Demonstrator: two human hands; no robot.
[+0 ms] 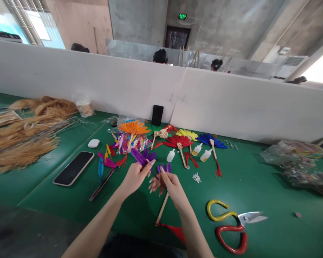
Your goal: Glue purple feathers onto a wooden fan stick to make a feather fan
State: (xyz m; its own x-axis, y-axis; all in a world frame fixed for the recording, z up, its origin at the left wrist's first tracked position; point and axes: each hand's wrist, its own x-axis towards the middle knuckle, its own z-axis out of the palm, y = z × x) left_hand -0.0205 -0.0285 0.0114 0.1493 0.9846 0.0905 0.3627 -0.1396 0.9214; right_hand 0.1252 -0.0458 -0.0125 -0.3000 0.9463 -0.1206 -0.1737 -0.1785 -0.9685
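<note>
My left hand (136, 176) pinches a bunch of purple feathers (142, 156) by their quills, holding them up over the green table (258, 186). Just to its right, my right hand (170, 183) is closed on the top of a wooden stick (162, 209) that carries a few short purple feathers (164, 167). The stick slants down toward me and ends at a red tassel (174, 230). The two hands nearly touch.
Finished feather fans lie behind the hands: orange (133, 128), red (177, 142), yellow (187, 134), blue (210, 140). Small glue bottles (171, 155) stand among them. A phone (73, 168) lies left, scissors (233, 222) right, straw (24, 132) far left, white partition (218, 104) behind.
</note>
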